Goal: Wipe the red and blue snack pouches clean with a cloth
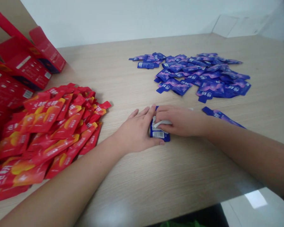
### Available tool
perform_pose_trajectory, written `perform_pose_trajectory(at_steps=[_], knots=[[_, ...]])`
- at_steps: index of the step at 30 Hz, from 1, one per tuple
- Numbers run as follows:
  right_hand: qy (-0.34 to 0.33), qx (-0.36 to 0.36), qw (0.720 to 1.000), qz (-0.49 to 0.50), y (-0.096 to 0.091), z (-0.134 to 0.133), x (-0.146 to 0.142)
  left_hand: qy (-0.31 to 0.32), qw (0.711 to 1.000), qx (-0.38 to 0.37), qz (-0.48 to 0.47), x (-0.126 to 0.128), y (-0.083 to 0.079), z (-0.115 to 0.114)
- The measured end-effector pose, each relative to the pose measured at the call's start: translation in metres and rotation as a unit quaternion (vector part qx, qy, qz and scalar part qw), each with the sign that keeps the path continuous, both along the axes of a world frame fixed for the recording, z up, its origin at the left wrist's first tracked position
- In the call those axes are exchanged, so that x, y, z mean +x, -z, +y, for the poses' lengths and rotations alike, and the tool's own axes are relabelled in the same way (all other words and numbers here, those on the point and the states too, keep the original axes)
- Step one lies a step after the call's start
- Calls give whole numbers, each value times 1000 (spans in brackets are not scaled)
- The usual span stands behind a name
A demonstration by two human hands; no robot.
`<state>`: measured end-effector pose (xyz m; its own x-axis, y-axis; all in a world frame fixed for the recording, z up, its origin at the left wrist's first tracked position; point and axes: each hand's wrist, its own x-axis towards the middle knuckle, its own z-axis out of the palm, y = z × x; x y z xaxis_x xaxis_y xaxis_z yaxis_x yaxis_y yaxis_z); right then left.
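Left of the glossy blue rectangular plastic sachet (161, 137), glossy red plastic sachets (49, 132) are showing yellow-orange swirls, while behind it, glossy blue plastic sachets (203, 77) are showing violet-pink patches.

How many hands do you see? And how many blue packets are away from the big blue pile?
Hands: 2 (left hand, right hand)
Blue packet held in the hands: 1 (blue packet)
Blue packet lying alone: 1 (loose blue packet)
Total: 4
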<state>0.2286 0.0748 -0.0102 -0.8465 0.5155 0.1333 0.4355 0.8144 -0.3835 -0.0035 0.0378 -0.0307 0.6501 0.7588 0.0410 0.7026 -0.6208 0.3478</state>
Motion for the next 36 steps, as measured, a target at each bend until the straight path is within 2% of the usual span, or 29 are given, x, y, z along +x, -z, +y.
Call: perform_pose_trajectory(at_steps=[10,13,16,20,24,29,36], knots=[[163,88,983,8,25,15,11,10,1000,0,7,-6,1,-2],[165,71,983,30,21,16,14,5,1000,8,18,-6,4,-1],[154,50,986,50,7,11,15,-12,999,19,27,-5,8,0],[74,-33,995,49,-8,-5,13,-35,999,-2,38,-2,8,1],[26,-98,995,10,-7,-16,8,-30,998,-31,47,-2,3,1],[55,-49,997,17,3,-12,2,-27,998,-37,49,-3,0,2],[138,47,989,5,22,20,15,-21,998,-34,55,-4,1,0]])
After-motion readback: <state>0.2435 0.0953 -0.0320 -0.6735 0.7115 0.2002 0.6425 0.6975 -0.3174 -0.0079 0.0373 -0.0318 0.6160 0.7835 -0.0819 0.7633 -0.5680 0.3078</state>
